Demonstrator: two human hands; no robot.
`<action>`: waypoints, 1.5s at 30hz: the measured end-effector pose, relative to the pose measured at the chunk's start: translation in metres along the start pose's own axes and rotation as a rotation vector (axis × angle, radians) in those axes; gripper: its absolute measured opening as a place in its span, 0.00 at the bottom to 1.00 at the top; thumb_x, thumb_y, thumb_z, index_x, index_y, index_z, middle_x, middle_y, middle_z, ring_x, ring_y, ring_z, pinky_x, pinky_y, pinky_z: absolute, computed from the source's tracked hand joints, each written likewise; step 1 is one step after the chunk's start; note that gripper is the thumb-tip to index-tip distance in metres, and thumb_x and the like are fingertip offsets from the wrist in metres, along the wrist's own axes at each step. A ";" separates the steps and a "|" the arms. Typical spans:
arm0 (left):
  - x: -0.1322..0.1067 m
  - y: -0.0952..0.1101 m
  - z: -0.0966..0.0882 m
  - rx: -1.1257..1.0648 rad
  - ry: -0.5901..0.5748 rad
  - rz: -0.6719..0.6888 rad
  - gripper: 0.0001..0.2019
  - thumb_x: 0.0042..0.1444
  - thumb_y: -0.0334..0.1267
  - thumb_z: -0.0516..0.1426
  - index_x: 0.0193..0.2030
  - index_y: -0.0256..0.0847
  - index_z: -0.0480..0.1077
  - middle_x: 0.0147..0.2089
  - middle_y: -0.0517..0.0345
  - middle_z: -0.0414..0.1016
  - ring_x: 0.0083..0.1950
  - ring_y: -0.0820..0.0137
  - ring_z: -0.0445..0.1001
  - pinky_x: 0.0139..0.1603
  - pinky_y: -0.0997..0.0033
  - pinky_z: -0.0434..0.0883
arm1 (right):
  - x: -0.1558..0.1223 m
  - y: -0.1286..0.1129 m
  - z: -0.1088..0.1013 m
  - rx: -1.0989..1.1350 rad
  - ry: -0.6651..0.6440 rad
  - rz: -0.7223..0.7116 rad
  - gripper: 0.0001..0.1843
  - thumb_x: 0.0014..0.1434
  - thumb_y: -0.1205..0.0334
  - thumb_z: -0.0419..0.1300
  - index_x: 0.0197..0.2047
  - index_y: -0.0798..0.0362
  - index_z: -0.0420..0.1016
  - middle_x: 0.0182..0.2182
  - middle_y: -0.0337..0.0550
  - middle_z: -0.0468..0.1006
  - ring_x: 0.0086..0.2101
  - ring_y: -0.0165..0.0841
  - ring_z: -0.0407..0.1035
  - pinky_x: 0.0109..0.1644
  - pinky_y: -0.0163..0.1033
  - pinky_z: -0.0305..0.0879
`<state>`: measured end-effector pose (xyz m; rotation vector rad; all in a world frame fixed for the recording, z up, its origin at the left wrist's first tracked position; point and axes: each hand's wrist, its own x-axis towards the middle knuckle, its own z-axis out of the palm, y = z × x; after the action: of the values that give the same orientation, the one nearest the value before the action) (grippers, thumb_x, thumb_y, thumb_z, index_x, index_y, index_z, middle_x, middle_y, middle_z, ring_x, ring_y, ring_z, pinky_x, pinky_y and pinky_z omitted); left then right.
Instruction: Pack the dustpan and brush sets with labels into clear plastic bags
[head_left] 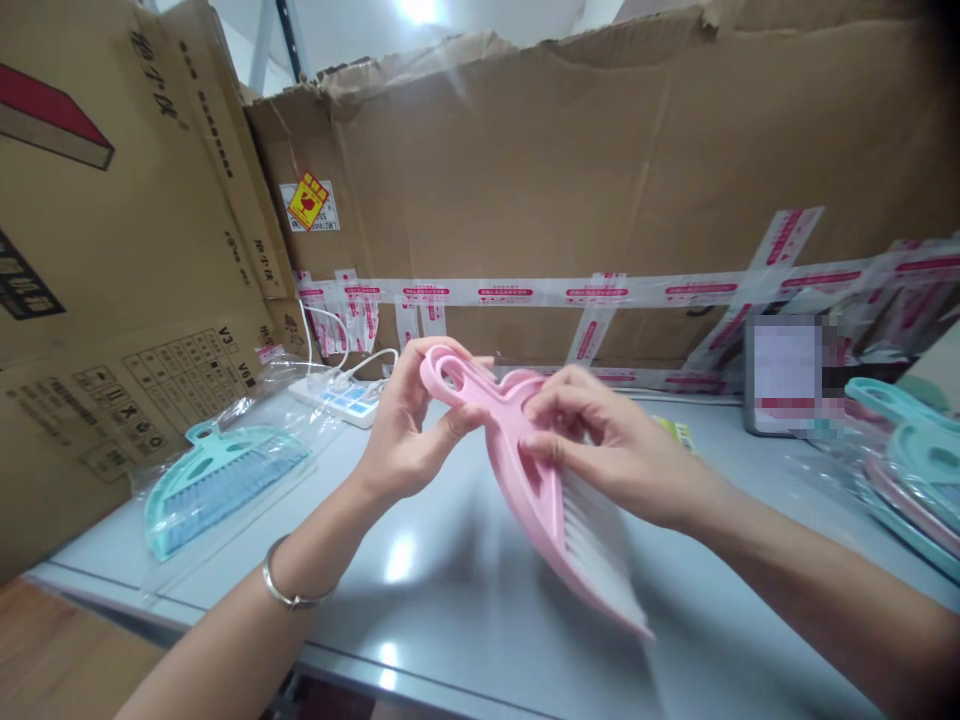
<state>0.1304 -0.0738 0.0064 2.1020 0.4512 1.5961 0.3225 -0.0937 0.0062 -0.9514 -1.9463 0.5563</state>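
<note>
Pink dustpan-and-brush set (pixel 529 515) is at frame centre, above the table (pixel 450 590). Fingers of my left hand (pixel 407 440) pinch its handle (pixel 475 388); those of my right hand (pixel 619 450) grip its mid-body, white bristles (pixel 598 545) below them.

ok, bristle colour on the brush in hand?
White bristles, best seen in the head view.

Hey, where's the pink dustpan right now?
In the head view, the pink dustpan is just right of centre, held between the left hand and the right hand, over the table.
</note>
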 end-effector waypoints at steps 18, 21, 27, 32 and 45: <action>0.012 -0.002 -0.056 0.181 0.024 0.011 0.20 0.46 0.38 0.66 0.37 0.43 0.58 0.34 0.62 0.76 0.39 0.68 0.79 0.45 0.63 0.76 | 0.022 0.055 -0.032 -0.371 -0.045 0.449 0.15 0.47 0.48 0.58 0.22 0.53 0.71 0.21 0.38 0.70 0.25 0.30 0.61 0.28 0.35 0.53; 0.007 -0.005 -0.054 0.357 -0.075 0.041 0.15 0.48 0.34 0.64 0.37 0.41 0.61 0.36 0.58 0.76 0.42 0.66 0.78 0.46 0.62 0.75 | 0.029 0.076 -0.030 -0.528 -0.298 0.528 0.14 0.45 0.52 0.58 0.17 0.53 0.69 0.18 0.39 0.67 0.22 0.29 0.59 0.25 0.35 0.49; -0.028 -0.023 -0.042 0.655 -0.470 0.114 0.09 0.58 0.25 0.48 0.37 0.40 0.67 0.36 0.55 0.78 0.43 0.70 0.78 0.58 0.58 0.67 | 0.042 0.108 -0.015 -0.664 -0.445 0.509 0.18 0.44 0.53 0.60 0.13 0.52 0.60 0.15 0.39 0.64 0.19 0.29 0.57 0.22 0.36 0.48; -0.054 -0.036 -0.043 0.709 -0.589 0.035 0.11 0.59 0.25 0.45 0.37 0.39 0.67 0.42 0.51 0.77 0.47 0.70 0.76 0.61 0.57 0.63 | 0.054 0.124 -0.006 -0.663 -0.402 0.477 0.19 0.46 0.53 0.59 0.12 0.52 0.59 0.14 0.41 0.64 0.17 0.30 0.59 0.22 0.37 0.52; -0.066 -0.048 -0.058 0.762 -0.715 -0.101 0.14 0.54 0.19 0.45 0.37 0.40 0.63 0.47 0.53 0.74 0.60 0.65 0.67 0.64 0.54 0.57 | 0.031 0.073 -0.053 -0.673 -0.258 -0.316 0.12 0.58 0.64 0.50 0.38 0.50 0.75 0.26 0.40 0.74 0.27 0.30 0.63 0.34 0.36 0.55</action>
<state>0.0576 -0.0582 -0.0605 2.9275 0.9751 0.5332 0.3876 -0.0237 -0.0002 -0.9653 -2.5244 -0.1926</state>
